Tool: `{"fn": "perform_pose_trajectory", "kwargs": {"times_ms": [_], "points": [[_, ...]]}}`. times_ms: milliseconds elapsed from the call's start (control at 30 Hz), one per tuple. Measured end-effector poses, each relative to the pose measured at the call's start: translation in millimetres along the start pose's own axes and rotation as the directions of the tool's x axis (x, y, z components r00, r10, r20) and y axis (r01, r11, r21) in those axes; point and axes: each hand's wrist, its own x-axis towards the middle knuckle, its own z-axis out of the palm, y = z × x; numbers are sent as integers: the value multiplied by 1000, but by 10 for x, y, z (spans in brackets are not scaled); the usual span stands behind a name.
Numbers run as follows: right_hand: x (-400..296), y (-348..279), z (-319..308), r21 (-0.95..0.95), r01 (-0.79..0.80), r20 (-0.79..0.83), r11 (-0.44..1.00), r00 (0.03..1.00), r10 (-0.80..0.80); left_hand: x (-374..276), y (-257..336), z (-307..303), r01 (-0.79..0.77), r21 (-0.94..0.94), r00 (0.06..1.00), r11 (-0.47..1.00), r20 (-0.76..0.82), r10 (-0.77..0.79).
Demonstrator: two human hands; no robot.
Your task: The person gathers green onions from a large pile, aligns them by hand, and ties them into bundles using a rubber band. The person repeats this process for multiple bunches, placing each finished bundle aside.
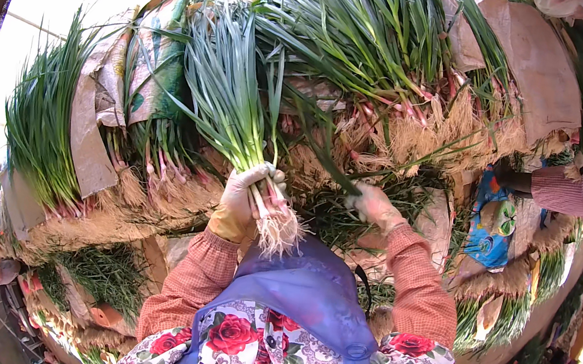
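Note:
My left hand (245,195), in a pale glove, grips a bunch of green garlic (239,113) low on its stems. The long leaves fan up and away from me. Pinkish-white stem bases and pale stringy roots (280,230) hang below the fist, in front of my blue apron (299,289). To the right, my gloved right hand (374,206) is closed around the end of some dark green leaves (330,162), which are blurred and stretch up and to the left. Under that hand lies a heap of loose leaves (337,211).
A large pile of green garlic (368,31) lies ahead, roots towards me. Brown sacking (537,65) and a printed woven sack (157,62) cover parts of the rows. More loose leaves (102,273) lie at the lower left. At the far right, another person's checked sleeve (576,183) reaches in.

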Motion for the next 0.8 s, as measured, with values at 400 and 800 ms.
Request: {"fn": "perform_pose_trajectory", "kwargs": {"times_ms": [400, 800], "points": [[465, -410, -137, 43, 159, -182, 986, 972, -148, 148, 34, -191, 46, 59, 995, 997, 89, -51], [-1019, -643, -663, 593, 798, -41, 103, 158, -987, -79, 164, -138, -36, 158, 999, 987, 37, 31]]}}
